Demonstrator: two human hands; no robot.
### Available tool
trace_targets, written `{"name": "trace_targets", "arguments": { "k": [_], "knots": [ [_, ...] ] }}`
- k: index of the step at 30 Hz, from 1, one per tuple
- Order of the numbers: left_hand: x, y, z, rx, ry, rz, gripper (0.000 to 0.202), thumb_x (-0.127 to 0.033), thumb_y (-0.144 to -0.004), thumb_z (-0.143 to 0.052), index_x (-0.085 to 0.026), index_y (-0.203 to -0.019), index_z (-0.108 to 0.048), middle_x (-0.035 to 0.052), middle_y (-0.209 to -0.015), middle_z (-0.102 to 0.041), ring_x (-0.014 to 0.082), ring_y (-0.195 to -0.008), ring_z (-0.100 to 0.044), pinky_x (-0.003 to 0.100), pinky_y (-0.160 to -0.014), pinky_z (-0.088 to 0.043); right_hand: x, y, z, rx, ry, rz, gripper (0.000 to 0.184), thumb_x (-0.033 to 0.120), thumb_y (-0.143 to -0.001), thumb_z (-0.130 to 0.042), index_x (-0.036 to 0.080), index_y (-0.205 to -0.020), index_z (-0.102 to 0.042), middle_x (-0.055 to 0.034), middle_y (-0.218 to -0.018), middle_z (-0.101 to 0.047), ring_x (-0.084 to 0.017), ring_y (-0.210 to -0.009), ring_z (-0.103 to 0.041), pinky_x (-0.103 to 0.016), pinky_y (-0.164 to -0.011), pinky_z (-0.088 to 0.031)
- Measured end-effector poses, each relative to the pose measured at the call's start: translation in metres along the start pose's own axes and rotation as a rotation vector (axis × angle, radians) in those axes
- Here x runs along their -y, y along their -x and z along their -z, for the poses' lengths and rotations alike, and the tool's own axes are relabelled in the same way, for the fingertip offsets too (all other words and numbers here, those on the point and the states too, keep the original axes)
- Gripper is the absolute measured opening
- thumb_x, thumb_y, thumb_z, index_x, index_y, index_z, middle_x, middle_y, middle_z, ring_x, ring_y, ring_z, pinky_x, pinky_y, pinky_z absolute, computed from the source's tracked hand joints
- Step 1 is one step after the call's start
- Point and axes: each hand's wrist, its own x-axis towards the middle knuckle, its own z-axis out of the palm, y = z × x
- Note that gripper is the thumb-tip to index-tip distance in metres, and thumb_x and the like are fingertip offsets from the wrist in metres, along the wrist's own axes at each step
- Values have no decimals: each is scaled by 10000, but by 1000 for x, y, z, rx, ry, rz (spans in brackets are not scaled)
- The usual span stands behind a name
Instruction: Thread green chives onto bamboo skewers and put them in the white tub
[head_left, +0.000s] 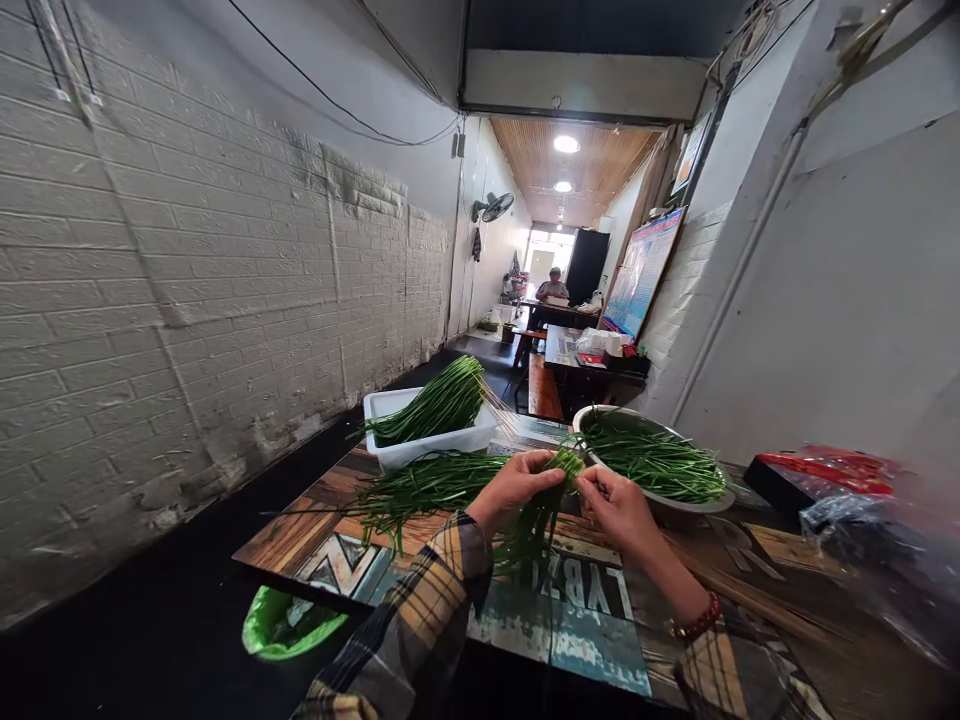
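Note:
My left hand is closed around a small bunch of green chives, whose pale ends point up while the long leaves hang over the table. Close against those ends, my right hand pinches thumb and fingers together; what is between them is too small to make out. More chives lie loose on the table left of my hands. Behind them, a white plastic tub holds a thick bundle of chives with thin wooden skewers sticking out. A large bowl of chives stands beyond my right hand.
The patterned wooden table has lettered panels. Below its left edge stands a bin with a green bag. Plastic bags and red packaging lie at right. Farther back are another table, a bench and a seated person.

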Motion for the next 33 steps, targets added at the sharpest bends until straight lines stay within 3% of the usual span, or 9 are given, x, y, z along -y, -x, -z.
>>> {"name": "trace_targets", "arguments": {
  "k": [5,9,11,13,18,23,27,30,33],
  "knots": [
    [0,3,3,21,-25,37,396,-439,-647,-780,-85,-795,-683,6,-669,-598,89,-593,-465,217,-590,-355,0,0,6,40,-77,-35,271,359,-896,-469,186,-810,-658,-22,-665,-655,-180,-625,-606,-282,-604,-445],
    [-6,3,5,27,-35,37,362,-410,-665,-777,-98,-833,-705,7,-723,-638,102,-646,-505,226,-661,-390,1,-4,14,-68,-43,15,333,364,-859,-536,179,-1117,-636,-83,-955,-680,-200,-748,-617,-295,-606,-476],
    [-11,1,5,64,-58,35,371,-401,-661,-781,-106,-876,-717,17,-796,-667,123,-708,-541,241,-720,-410,6,-10,20,-101,-16,75,368,350,-855,-547,192,-1184,-599,-84,-992,-660,-195,-761,-605,-290,-601,-478],
    [-14,-2,3,122,-125,13,387,-405,-682,-763,-112,-931,-721,27,-870,-686,149,-782,-571,263,-785,-422,13,-16,24,-101,14,146,349,333,-851,-564,197,-1170,-590,-68,-958,-649,-180,-724,-589,-302,-653,-485],
    [-14,-3,3,182,-291,-60,501,-430,-727,-724,-111,-1110,-675,60,-1036,-688,215,-942,-601,339,-921,-424,22,-22,18,-61,75,278,168,316,-920,-489,201,-913,-611,-51,-846,-662,-201,-770,-615,-314,-716,-461],
    [4,-2,1,73,-403,-149,709,-333,-623,-812,-109,-1250,-567,108,-1155,-648,245,-1057,-583,364,-962,-434,24,-21,6,-175,114,289,184,294,-937,-452,196,-861,-588,-74,-832,-670,-223,-808,-625,-329,-749,-457],
    [22,-6,5,-123,-647,-163,600,-157,-631,-750,-99,-1204,-584,87,-1051,-680,217,-937,-623,334,-879,-485,38,-29,21,-335,84,256,187,307,-924,-471,202,-823,-589,-56,-799,-666,-208,-770,-618,-313,-732,-450],
    [24,-4,23,-219,-721,-145,542,-110,-681,-654,-84,-1216,-570,101,-1049,-678,219,-924,-626,355,-893,-474,42,-35,41,-441,30,197,192,340,-915,-484,210,-839,-602,-36,-794,-658,-190,-751,-605,-304,-729,-450],
    [13,6,49,-273,-801,-139,526,-129,-720,-609,-89,-1242,-559,114,-1064,-676,242,-960,-619,390,-932,-448,30,-36,48,-476,-136,50,230,412,-894,-509,209,-888,-617,-8,-735,-622,-152,-623,-556,-278,-626,-449]
  ]
}}
